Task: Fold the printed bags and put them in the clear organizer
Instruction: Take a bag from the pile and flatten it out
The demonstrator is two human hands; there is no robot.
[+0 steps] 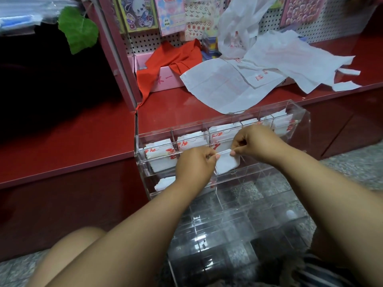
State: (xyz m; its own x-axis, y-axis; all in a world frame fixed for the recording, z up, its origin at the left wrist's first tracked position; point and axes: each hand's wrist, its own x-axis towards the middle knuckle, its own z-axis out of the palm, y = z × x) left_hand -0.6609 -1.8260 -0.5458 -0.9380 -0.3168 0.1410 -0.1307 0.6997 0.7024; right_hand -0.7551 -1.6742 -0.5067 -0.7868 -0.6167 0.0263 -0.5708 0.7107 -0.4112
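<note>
Both hands pinch one folded bag [227, 162] over the clear organizer [298, 129]: left hand [194, 164] grips its left edge, right hand [253, 141] its top. Loose bags [228, 85] lie on the red shelf [165, 104] behind.

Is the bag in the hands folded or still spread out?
Folded. The bag is a small white packet pinched by the left hand and right hand, unlike the spread bags on the shelf.
</note>
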